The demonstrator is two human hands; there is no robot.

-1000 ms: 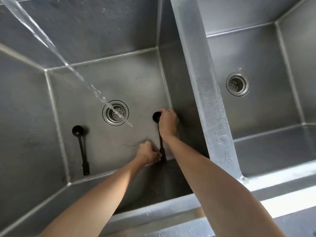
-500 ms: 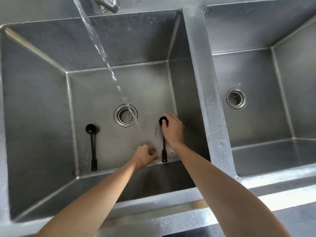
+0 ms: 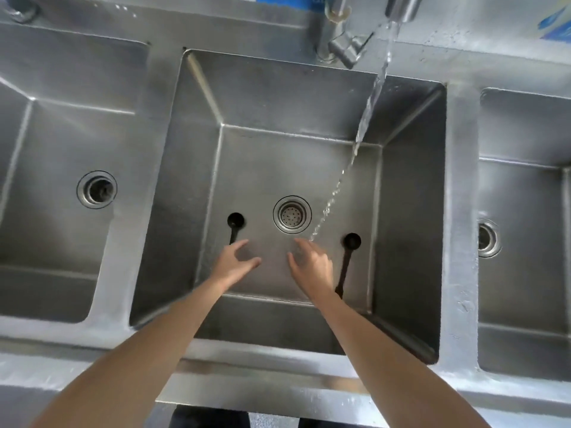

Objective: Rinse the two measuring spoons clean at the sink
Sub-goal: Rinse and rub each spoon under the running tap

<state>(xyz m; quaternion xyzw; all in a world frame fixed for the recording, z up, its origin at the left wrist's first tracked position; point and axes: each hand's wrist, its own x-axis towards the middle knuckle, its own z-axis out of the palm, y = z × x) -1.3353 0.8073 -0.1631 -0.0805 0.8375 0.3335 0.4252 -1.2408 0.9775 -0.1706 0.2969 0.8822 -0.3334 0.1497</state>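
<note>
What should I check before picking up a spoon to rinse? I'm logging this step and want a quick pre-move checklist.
1. Water running: ok. The stream falls from the faucet into the middle basin.
2. Hands free: ok. Left hand and right hand are both open and hold nothing.
3. Spoons in reach: ok. Left spoon lies just beyond the left hand; right spoon lies beside the right hand.
4. Spoons under the stream: not ok. Both lie on the basin floor, to either side of where the water lands.
5. Drain unblocked: ok. Nothing covers the strainer.
6. Spoons clean: cannot tell.
</note>
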